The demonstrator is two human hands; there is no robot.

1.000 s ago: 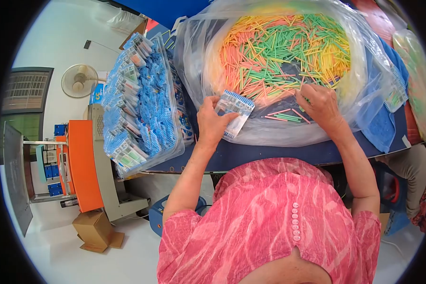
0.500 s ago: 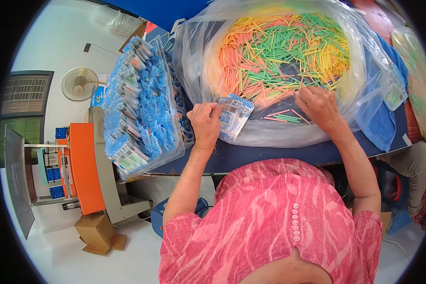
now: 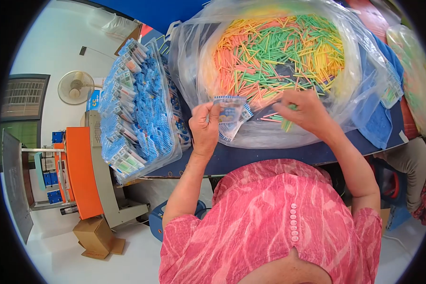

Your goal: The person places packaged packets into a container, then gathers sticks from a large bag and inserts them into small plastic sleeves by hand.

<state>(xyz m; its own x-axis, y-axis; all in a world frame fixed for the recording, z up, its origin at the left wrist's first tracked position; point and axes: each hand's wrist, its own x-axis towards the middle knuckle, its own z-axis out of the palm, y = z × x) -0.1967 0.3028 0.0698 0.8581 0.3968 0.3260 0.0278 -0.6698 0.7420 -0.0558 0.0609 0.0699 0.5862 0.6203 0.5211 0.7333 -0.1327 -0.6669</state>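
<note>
My left hand (image 3: 205, 128) pinches the edge of a clear packet with blue striped borders (image 3: 229, 113), held upright at the near left of a big plastic bag (image 3: 270, 140). Another packet edge shows just behind it. My right hand (image 3: 302, 112) is closed around a few green and yellowish sticks, whose ends point down below the fingers. Beyond the hands, the open bag holds a wide heap of pink, green and yellow sticks (image 3: 274, 47). A few loose pink and green sticks (image 3: 271, 117) lie between the two hands.
A clear bin (image 3: 175, 154) full of blue-edged packets stands at the left. On the right are a blue cloth (image 3: 376, 128), another packet (image 3: 392, 94) and a person's sleeve (image 3: 409, 165). An orange machine (image 3: 84, 173), a fan (image 3: 75, 87) and a cardboard box (image 3: 97, 239) are farther left.
My left hand has pulled the packet up from the other one. My right hand has moved left from the heap's near edge, with sticks now showing in it.
</note>
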